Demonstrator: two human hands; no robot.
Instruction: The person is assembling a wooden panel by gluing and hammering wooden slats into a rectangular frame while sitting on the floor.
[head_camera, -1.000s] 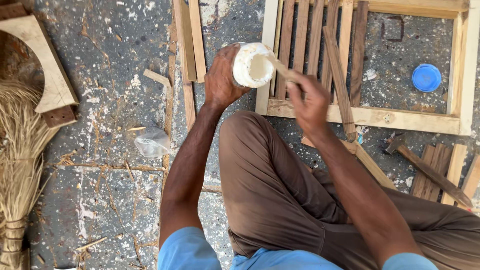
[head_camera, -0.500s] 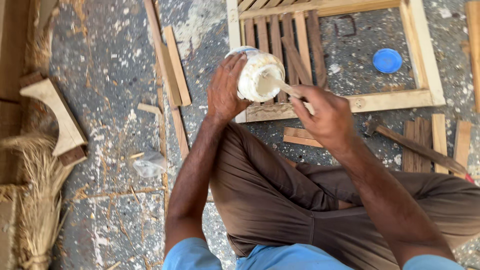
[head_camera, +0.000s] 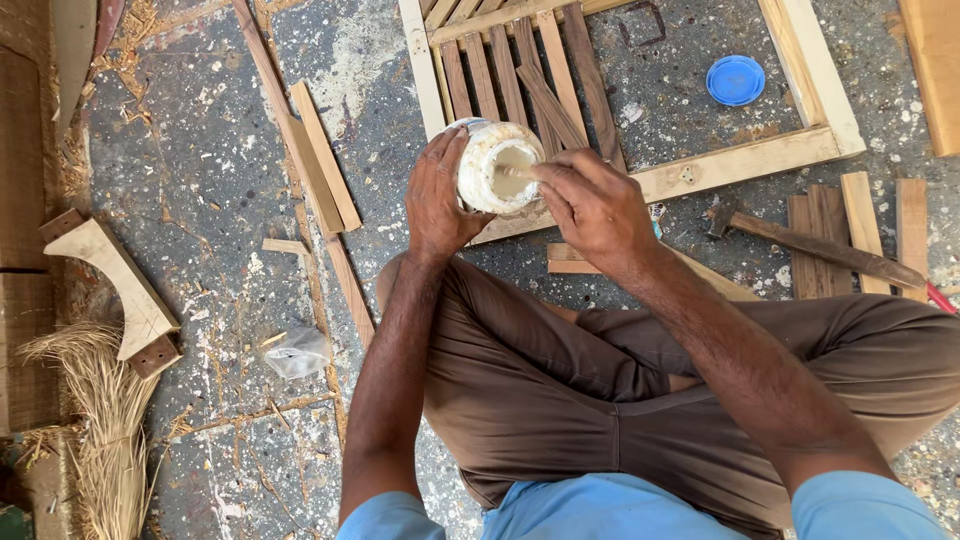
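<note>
Left hand wrapped tight around white jar. Right hand pinching small stick, dipped in jar. Above wooden frame, near blue lid.

The jar sits between both hands, in front of the wooden frame. A lid lies inside the frame; a hammer lies right of the jar.

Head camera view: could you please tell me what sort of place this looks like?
Probably a carpentry workshop floor. A slatted wooden frame lies on speckled concrete, a hammer rests beside loose wood strips, and shavings lie around.
</note>
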